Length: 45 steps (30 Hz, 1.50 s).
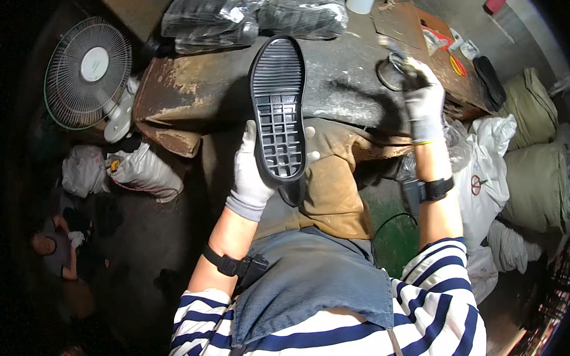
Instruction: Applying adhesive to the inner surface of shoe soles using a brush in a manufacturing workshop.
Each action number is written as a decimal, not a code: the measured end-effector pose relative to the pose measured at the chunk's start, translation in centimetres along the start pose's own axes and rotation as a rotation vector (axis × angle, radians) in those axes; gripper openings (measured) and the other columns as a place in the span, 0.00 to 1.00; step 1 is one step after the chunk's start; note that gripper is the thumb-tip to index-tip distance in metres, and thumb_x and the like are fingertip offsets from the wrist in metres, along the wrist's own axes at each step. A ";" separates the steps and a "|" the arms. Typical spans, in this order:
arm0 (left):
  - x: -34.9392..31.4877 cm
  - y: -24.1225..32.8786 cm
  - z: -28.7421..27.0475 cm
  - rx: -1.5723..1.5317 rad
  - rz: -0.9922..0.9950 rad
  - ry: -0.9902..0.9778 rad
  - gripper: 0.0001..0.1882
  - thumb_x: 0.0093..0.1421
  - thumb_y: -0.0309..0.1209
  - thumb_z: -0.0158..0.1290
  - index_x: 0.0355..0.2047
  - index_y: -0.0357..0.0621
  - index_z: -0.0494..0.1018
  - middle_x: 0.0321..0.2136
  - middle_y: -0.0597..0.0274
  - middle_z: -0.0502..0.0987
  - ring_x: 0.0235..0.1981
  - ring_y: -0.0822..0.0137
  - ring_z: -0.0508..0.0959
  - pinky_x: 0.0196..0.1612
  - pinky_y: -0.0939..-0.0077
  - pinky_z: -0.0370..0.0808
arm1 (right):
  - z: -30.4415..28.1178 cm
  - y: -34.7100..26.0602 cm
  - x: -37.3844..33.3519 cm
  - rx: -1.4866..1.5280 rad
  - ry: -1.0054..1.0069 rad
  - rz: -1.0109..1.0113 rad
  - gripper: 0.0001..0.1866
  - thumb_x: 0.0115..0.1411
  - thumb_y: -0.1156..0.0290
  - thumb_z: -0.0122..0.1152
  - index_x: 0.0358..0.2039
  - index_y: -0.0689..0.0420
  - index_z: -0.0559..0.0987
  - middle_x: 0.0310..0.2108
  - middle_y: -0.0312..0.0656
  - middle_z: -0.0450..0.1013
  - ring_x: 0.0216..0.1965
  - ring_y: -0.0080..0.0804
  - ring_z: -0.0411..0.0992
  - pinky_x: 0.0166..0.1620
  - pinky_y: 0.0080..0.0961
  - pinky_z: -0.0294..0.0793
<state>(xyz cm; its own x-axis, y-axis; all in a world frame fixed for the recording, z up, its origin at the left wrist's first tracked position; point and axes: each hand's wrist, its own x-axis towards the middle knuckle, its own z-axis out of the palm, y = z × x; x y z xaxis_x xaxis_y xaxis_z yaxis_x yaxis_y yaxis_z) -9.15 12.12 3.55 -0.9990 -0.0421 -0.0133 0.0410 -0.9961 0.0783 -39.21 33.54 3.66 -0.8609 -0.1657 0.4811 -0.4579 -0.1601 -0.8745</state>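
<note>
My left hand point(254, 164), in a white glove, grips a black shoe sole point(278, 109) by its lower end. The sole's ribbed and gridded face is turned up toward me, and fingertips show past its right edge. Behind it, below the heel end, a second dark rounded piece point(292, 194) peeks out. Over the right part of the bench my right hand point(424, 98), also gloved, is closed around a slim brush-like tool point(395, 49) with a pale tip; blur hides its exact kind. Close by that hand is a round, dark-rimmed container point(389, 75).
Plastic-wrapped black bundles point(212, 15) lie at the back of the worn bench point(194, 90). Orange-handled scissors point(458, 66) and a dark sole point(489, 81) rest at right. A fan point(91, 64) stands left; sacks point(536, 180) crowd the right. Another person point(60, 245) is at lower left.
</note>
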 end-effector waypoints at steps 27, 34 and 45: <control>0.4 1.5 -2.6 -0.219 -0.163 -0.086 0.32 0.71 0.55 0.32 0.62 0.45 0.66 0.57 0.46 0.72 0.57 0.44 0.73 0.60 0.34 0.66 | 10.1 -9.7 -15.4 0.053 -0.646 0.147 0.10 0.58 0.70 0.67 0.40 0.56 0.82 0.39 0.35 0.78 0.49 0.30 0.69 0.57 0.29 0.64; 0.2 4.5 -1.8 0.205 -0.124 -0.001 0.37 0.70 0.55 0.40 0.62 0.32 0.62 0.53 0.36 0.73 0.52 0.38 0.76 0.48 0.41 0.80 | 7.9 -12.2 -14.9 -0.167 -0.835 -0.193 0.05 0.58 0.67 0.66 0.32 0.54 0.81 0.38 0.34 0.80 0.43 0.35 0.75 0.56 0.34 0.64; -1.1 4.7 -2.6 0.429 -0.090 0.000 0.31 0.72 0.50 0.36 0.63 0.37 0.63 0.55 0.47 0.74 0.52 0.55 0.79 0.51 0.49 0.80 | 8.0 -10.9 -10.1 -0.230 -0.389 -0.054 0.08 0.58 0.68 0.66 0.34 0.60 0.82 0.29 0.43 0.79 0.32 0.32 0.78 0.39 0.25 0.75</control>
<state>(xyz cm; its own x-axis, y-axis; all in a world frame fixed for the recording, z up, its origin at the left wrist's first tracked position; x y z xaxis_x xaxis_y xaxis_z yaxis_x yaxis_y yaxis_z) -7.84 7.31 1.35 -0.9983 0.0434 -0.0394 -0.0571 -0.8732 0.4839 -23.73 29.18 8.86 -0.7072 -0.5232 0.4755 -0.5753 0.0348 -0.8172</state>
